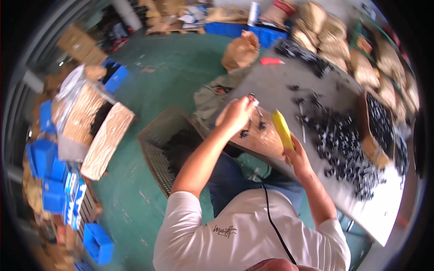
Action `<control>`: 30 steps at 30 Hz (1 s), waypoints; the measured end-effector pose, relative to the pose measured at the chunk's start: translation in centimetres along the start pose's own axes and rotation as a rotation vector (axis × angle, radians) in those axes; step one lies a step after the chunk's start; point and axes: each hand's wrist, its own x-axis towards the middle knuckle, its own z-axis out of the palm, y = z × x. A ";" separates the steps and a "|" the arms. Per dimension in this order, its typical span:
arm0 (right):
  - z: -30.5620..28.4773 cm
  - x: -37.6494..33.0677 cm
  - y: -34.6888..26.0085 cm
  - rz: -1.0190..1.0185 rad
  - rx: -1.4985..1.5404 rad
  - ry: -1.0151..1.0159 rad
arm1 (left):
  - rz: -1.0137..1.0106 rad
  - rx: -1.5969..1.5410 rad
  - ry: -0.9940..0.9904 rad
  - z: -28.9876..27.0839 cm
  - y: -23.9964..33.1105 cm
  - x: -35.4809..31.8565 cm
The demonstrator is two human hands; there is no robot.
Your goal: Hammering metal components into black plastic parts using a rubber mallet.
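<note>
Above the near-left part of the grey table, my left hand is closed in a pinch on a small black part with a thin stem. Other black parts with round ends show just below its fingers, over a brown sheet; whether they hang or lie there I cannot tell. To the right, my right hand is wrapped round a long yellow tool, its end pointing up and away. The tool's exact kind is not clear.
Many loose black parts cover the table's right side, beside an open box full of them. A red tool lies at the far edge. Left of my legs stands a mesh crate with dark contents. Sacks line the back.
</note>
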 end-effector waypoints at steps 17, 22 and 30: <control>0.7 3.5 3.1 -0.326 -0.655 -0.006 | 0.172 0.198 0.089 0.4 0.4 -0.1; 1.0 -0.1 -1.8 -0.492 -0.586 0.226 | -0.106 -0.251 0.195 1.1 3.3 -2.3; 3.1 1.4 0.3 -0.666 -0.693 0.275 | 0.071 0.171 0.101 2.2 3.2 -2.7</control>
